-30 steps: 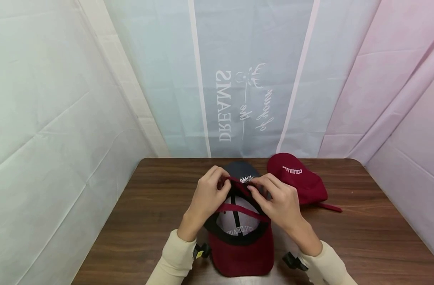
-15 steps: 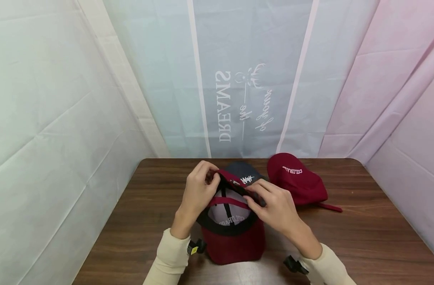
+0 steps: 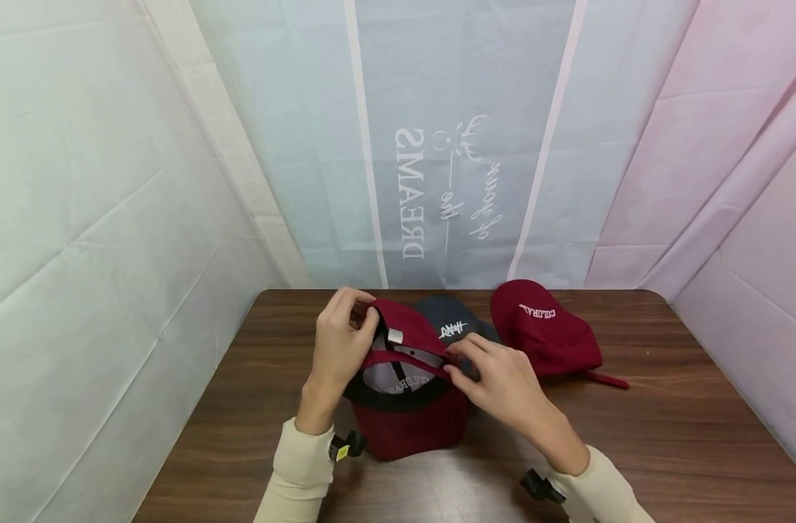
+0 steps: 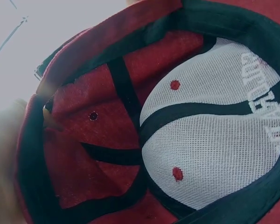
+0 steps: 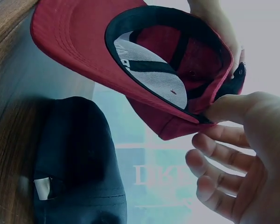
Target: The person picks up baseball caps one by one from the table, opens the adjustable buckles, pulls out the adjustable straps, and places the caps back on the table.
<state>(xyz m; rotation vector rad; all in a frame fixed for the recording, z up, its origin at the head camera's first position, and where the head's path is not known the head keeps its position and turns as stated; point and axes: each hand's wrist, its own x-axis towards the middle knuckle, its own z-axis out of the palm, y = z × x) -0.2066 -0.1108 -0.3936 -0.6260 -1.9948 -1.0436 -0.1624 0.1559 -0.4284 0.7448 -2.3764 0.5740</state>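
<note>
The left hand (image 3: 338, 334) and right hand (image 3: 505, 378) each pinch the rim of the maroon baseball cap (image 3: 404, 385), which sits between them, hollow side facing the person. Its long axis runs from the near brim (image 3: 414, 430) to the far back panel (image 3: 407, 323); neither hand is nearer. Beyond it, a dark cap (image 3: 445, 314) rests on the bench (image 3: 666, 443).

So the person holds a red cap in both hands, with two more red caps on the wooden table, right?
Not quite: those two aren't both red. The head view shows a dark cap with white lettering beside the other red cap on the wooden table. The left hand and right hand do hold the nearer red cap.
</note>
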